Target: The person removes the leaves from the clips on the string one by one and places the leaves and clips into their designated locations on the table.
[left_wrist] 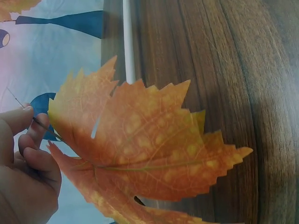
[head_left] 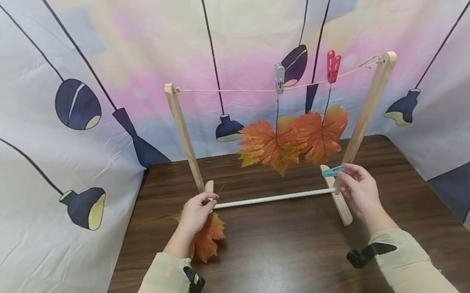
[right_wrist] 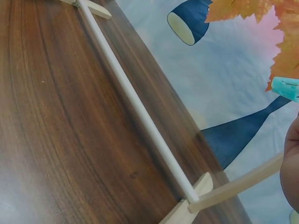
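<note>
We work at a dk. brown wood-grain table (head_left: 274, 258), lamp-print backdrop (head_left: 153, 40) behind. Our L hand (head_left: 194, 213) pinches an orange maple leaf (left_wrist: 149, 140) by its stem (left_wrist: 52, 132) nr. L post (head_left: 184, 137); our R hand (head_left: 359, 191) pinches a blue clothespin (head_left: 332, 171) nr. R post (head_left: 366, 112).

A dark brown table (head_left: 264, 254) with a streaked wood-grain top and a pale sheen toward the near side carries a wooden stand (head_left: 366, 118). Its right foot (head_left: 341, 206) lies on the surface, running front to back; its left foot (head_left: 209, 186) sits opposite, mostly hidden from the head view. A white rod (head_left: 276, 198) spans low between them, though whether it touches the tabletop is hard to tell.
</note>
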A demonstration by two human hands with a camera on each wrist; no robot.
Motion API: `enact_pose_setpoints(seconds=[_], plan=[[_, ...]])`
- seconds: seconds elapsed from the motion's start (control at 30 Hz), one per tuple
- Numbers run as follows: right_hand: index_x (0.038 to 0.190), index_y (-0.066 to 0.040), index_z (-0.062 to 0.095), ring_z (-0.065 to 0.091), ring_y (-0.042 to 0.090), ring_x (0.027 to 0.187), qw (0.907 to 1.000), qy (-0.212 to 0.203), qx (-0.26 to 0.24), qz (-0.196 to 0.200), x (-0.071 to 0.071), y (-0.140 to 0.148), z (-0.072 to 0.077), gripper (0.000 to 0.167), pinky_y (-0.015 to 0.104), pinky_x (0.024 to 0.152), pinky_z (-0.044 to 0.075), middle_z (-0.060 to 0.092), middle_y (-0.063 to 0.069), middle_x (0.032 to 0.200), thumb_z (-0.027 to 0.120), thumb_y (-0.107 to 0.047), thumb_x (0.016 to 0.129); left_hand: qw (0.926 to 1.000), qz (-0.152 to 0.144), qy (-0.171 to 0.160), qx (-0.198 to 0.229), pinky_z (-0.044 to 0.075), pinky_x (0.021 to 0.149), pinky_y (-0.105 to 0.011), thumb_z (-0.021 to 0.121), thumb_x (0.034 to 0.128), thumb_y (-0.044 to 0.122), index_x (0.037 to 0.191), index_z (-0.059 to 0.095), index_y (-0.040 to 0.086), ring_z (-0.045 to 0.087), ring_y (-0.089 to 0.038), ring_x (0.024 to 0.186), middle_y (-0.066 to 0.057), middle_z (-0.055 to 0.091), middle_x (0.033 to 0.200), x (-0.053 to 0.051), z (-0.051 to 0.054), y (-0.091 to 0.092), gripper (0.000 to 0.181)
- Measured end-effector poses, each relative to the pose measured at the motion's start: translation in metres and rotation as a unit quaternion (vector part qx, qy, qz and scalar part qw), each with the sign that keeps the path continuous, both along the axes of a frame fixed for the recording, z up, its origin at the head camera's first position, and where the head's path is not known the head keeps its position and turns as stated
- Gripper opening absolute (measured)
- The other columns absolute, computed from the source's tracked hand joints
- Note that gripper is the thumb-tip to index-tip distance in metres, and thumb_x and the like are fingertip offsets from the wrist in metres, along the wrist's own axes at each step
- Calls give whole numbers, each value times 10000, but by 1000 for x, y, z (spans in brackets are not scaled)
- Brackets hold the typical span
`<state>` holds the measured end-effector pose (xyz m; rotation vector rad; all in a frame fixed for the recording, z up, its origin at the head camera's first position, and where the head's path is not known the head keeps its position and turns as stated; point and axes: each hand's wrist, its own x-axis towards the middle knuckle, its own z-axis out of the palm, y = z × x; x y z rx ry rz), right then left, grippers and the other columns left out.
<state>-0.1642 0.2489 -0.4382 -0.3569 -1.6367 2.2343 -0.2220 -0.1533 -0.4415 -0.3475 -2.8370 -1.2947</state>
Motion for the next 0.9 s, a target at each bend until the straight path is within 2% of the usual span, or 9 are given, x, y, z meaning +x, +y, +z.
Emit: enact_pose_setpoints(seconds=[0.27,0.37,0.43,0.6,0.8,0.9], plan=[[1023,-110,557,463,40,531,9998,-129,39,149,1,-2,-8,168,141,442,367,542,-49,861,570,11,907,9998,-38,-31,-179,476,775,-424,601,917,120,1077,686,104,611,-239,894,-58,660,934,-4,-5,-4,182],[1044,-108,552,468,34,533,9992,-200,266,199,1,-3,-12,171,139,446,372,547,-58,866,567,-1,912,9996,-65,-6,-259,476,768,-427,599,918,121,1078,684,105,611,-241,896,-60,660,942,-5,-7,-5,181],[1095,-70,539,471,29,543,9982,-269,450,274,0,-4,-15,188,137,453,377,548,-67,876,567,-14,917,9994,-85,24,-325,477,755,-421,600,918,125,1076,685,109,612,-234,884,-54,661,935,-6,-8,-4,179],[1221,20,481,485,23,555,9936,-585,873,412,0,-8,-23,334,143,470,394,565,-88,886,591,-56,916,9991,-143,62,-393,478,714,-395,608,908,117,1059,692,103,607,-217,832,-43,661,891,-7,-11,-1,173],[1271,14,468,500,23,578,9858,-953,1280,520,0,-10,-31,392,158,492,397,556,-138,910,595,-120,925,9988,-158,97,-445,476,700,-385,619,898,110,1032,699,102,609,-211,817,-42,669,881,-9,-15,0,156],[1288,9,465,504,21,585,9838,-1011,1370,565,0,-10,-34,410,163,511,411,553,-144,930,597,-131,925,9984,-171,174,-503,475,707,-401,623,895,103,1023,698,90,610,-225,823,-56,673,899,-9,-17,-1,149]])
